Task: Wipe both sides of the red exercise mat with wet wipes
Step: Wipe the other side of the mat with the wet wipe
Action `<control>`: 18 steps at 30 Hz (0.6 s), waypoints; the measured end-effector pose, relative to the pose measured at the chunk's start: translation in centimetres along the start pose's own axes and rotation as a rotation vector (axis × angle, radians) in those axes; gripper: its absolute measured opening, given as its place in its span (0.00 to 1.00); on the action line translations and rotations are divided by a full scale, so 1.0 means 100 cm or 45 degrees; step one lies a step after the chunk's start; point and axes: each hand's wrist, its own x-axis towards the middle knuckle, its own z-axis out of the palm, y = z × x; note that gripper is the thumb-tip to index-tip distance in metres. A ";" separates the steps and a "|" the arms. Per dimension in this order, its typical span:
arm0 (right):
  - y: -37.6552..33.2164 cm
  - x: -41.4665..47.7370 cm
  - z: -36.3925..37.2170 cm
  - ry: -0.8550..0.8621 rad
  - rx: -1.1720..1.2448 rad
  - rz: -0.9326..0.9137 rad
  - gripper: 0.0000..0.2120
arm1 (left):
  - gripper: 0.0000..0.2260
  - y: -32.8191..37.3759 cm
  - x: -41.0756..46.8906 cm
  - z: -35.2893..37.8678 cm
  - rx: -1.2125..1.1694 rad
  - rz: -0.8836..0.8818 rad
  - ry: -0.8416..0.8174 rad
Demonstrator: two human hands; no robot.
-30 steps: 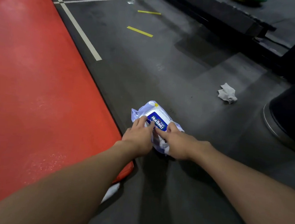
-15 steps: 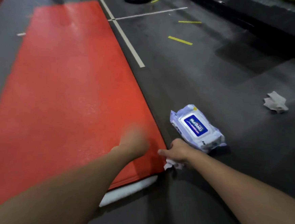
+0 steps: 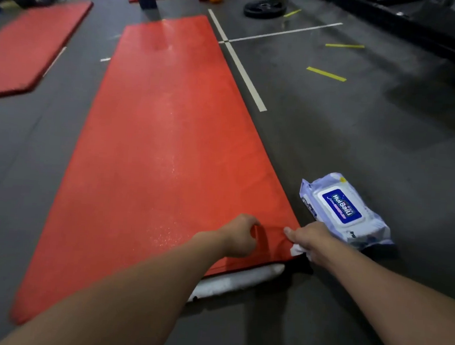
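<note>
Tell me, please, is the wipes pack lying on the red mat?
No, the pack lies on the dark floor, just right of the mat.

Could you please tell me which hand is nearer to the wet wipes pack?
Right. The right hand, holding a wipe, lies beside the pack at its near-left end; the left hand grips the red mat farther left.

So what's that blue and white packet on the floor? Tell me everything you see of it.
The packet is a soft, crinkly plastic pouch, pale lilac-white, with a white flip lid bearing a dark blue label. The lid looks closed. It lies flat, label up, on the floor beside the red mat, right of its near corner. The right hand, gripping a white wipe, is at its near end; whether they touch is unclear.
</note>
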 end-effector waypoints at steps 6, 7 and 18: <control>0.003 0.001 -0.006 0.154 -0.071 -0.042 0.27 | 0.16 0.010 0.012 0.006 0.040 0.010 -0.039; 0.003 0.002 -0.007 0.157 -0.071 -0.052 0.26 | 0.16 0.009 0.014 0.006 0.038 0.000 -0.042; -0.012 -0.033 -0.008 0.247 -0.502 -0.653 0.20 | 0.27 -0.021 0.009 0.014 0.477 -0.195 0.120</control>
